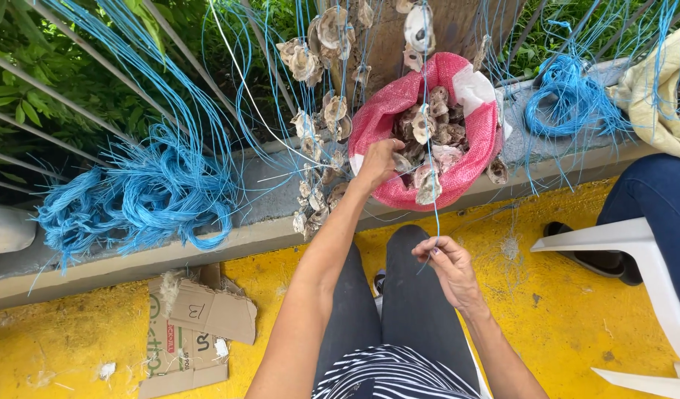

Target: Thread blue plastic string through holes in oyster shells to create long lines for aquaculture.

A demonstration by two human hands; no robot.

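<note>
Where shells hang, yellow floor [576,310].

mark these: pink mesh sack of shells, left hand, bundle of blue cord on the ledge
pink mesh sack of shells [469,166], head view, on the sack's right wall.
left hand [377,164], head view, back of the hand at the sack's mouth.
bundle of blue cord [144,196], head view, middle of the coil.
</note>
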